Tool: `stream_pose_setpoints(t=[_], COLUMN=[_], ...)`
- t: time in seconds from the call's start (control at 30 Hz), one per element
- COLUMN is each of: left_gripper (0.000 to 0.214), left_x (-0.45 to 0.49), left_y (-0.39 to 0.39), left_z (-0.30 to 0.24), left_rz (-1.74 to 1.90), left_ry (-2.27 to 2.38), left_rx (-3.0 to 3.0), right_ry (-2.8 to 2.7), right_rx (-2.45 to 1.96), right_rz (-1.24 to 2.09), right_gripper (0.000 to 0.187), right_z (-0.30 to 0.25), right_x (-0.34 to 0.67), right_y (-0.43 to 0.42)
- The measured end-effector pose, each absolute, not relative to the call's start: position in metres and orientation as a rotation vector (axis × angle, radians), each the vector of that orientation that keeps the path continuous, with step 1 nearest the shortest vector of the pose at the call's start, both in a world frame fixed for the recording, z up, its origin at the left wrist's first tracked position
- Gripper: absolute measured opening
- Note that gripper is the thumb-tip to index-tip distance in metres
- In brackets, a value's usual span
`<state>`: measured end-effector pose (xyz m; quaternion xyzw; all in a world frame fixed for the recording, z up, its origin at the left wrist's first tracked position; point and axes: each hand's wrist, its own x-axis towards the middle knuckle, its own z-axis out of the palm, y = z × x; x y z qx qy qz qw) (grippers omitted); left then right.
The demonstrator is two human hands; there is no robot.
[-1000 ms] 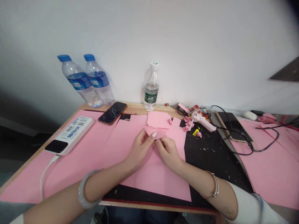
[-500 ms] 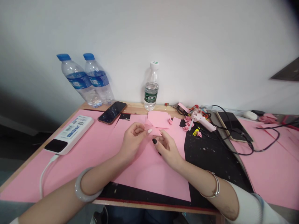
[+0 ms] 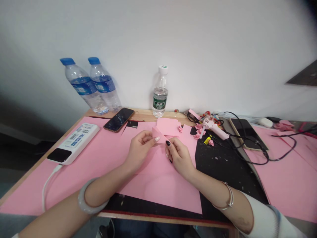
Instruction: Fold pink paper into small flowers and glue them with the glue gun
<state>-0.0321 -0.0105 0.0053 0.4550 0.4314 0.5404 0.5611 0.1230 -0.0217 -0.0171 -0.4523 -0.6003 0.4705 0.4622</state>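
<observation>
Both the left hand [image 3: 140, 153] and the right hand [image 3: 179, 158] pinch pointed, folded pink paper [image 3: 158, 136].

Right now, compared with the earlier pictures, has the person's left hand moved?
Yes, leftward in the view: the left hand has shifted closer to the smartphone, which sits in the same place throughout.

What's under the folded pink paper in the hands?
The folded pink paper is pinched between the left hand and right hand, over a large pink sheet lying on a black mat. The hands cover the sheet directly beneath, so anything there is hidden.
</observation>
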Motion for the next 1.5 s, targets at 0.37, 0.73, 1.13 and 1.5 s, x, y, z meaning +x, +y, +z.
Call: stream_pose_setpoints(t=[0.37,0.73,1.13,1.5], left_gripper=[0.012,0.017,0.025,0.017], left_x=[-0.0331,-0.0319,-0.0318,-0.0327], left_y=[-0.0097,-0.0116,-0.0120,-0.0102], left_z=[0.0045,0.0065,0.0073,0.0028], left_rz=[1.269,1.241,1.274,1.255], left_ry=[1.075,1.053,1.125,1.033], left_rx=[1.115,1.114,1.095,0.981], right_ry=[-1.521,-1.559,-1.537,-1.599], right_rx=[-1.143,-1.149,-1.146,-1.140], right_rz=[1.123,1.104,1.111,1.104], right_gripper=[0.028,0.035,0.038,0.038], right_z=[-0.0159,-0.0144,-0.0133,-0.0121], right_x=[0.1247,0.1252,0.1240,0.1246], right_y=[-0.0201,-0.0197,-0.0202,-0.0201])
